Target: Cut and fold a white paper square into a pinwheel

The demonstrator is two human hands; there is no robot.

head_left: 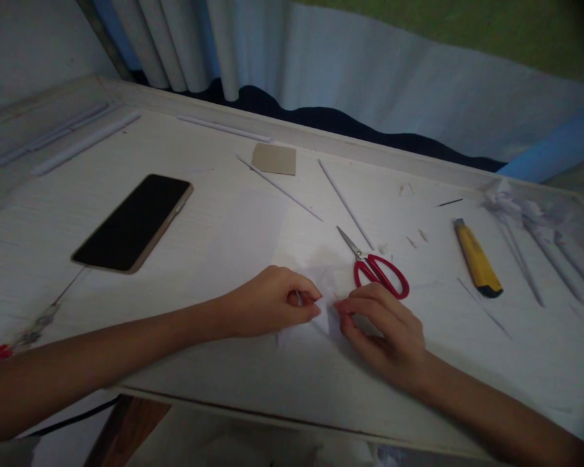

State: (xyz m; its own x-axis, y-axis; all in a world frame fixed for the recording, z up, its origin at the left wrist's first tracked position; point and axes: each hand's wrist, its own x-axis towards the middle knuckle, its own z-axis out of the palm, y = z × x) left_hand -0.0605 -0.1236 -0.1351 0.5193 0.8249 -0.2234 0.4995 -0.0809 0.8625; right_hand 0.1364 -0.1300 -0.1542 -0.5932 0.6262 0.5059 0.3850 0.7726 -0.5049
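White paper (323,314) between two hands, on the near side of the red scissors (363,257)

In the head view, the front edge (233,410) of the white table (248,370) runs along the near side of the scissors, beyond the hands. A raised back edge (399,159) bounds the far side. Tabletop stretches left from the scissors to a dark phone (133,224); to the right, a yellow cutter (477,259) limits the room. Behind the scissors lie two thin white sticks (345,202) and a piece of cardboard (275,159). The red handles sit just beyond the right hand (389,324), and whether they touch it cannot be told.

The paper is nearer the person than the scissors and slightly to their left. The left hand (272,301) has thumb and forefinger pinched on its left part. The right hand's thumb and fingertips are drawn close together at its right side; whether they grip it cannot be told.

The paper looks small, pale and thin, with a pointed corner showing by the left fingertips. Its lower part blends into the white table, so its full outline is unclear.
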